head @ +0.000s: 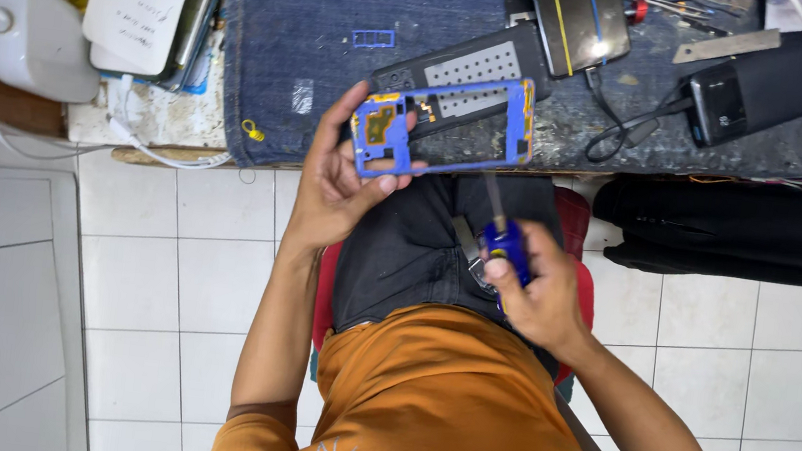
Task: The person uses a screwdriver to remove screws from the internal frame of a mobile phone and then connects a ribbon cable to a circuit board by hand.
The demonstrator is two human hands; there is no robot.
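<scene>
The left hand (337, 183) is gripping a blue phone frame (445, 125) by its one short end, thumb and fingers pinching it from both sides, and is holding it in the air just above the front edge of the counter (172, 119). The frame is tilting slightly, its open middle showing the things lying behind it. The right hand (537, 289) is closing around the blue handle of a small screwdriver (504, 232), fingers curled and thumb pressing on the handle, with the thin shaft pointing up toward the frame; the tip is sitting just below the frame's lower rail, and whether it is touching is hard to tell. Both hands are hovering over the person's lap, in front of the counter. On the counter a denim cloth (291, 42) is covering the work area, and a dark phone back with a perforated grey plate (469, 67) is lying on it directly behind the frame. Near the counter's far edge a black phone (578, 14) is resting, and a black power bank (769, 91) with a cable is lying toward the right side.
</scene>
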